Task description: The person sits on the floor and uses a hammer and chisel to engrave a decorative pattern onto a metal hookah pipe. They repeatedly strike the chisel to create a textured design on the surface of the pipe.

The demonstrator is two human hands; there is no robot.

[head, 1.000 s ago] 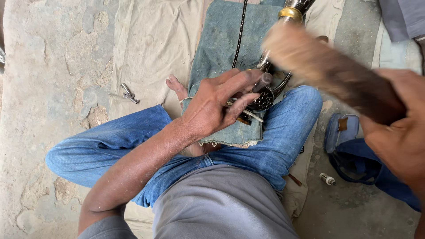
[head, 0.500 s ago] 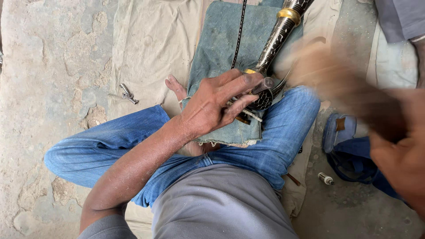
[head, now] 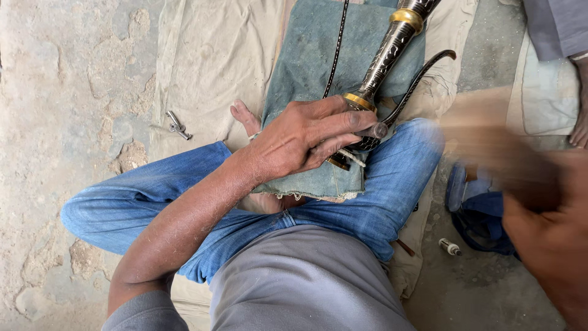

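I sit cross-legged with a sword hilt (head: 389, 54) across my lap, dark and patterned, with brass rings and a curved guard (head: 421, 78). My left hand (head: 303, 140) rests on the hilt's lower end over a teal cloth (head: 306, 58). Its fingers pinch a short metal punch (head: 375, 130) against the metal. My right hand (head: 554, 242) is at the right edge, heavily blurred, closed around a brown wooden mallet (head: 490, 156) that hangs off to the right of the hilt.
A small metal tool (head: 177, 125) lies on the beige sheet (head: 202, 55) to the left. On the concrete by my right knee are a blue cloth item (head: 478, 211) and a small cylinder (head: 450, 247). Another person's foot (head: 579, 119) shows at the far right.
The wooden mallet was over the hilt a second ago and has swung down and to the right, away from it. My left hand and the punch have stayed in place.
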